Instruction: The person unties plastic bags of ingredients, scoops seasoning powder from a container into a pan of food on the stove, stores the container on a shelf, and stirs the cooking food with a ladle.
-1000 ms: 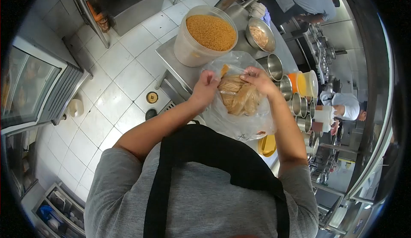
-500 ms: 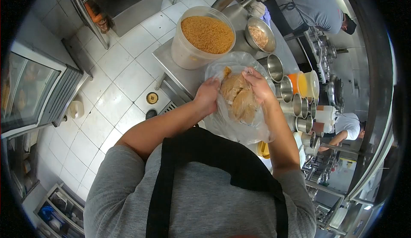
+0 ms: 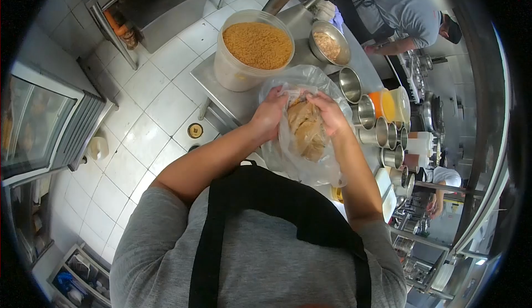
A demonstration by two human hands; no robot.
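Bag: clear plastic, brown lump inside, 12 o'clock from chest
Left hand: clamped on its 10 o'clock side
Right hand: clamped at 2
Tip: grip evenly imo, so the lump doesn't slump

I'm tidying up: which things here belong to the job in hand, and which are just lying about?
In the job:
clear plastic bag, in left hand and right hand
brown contents inside it

Apparently just lying about:
tub of orange crumbs
steel bowl
metal pots
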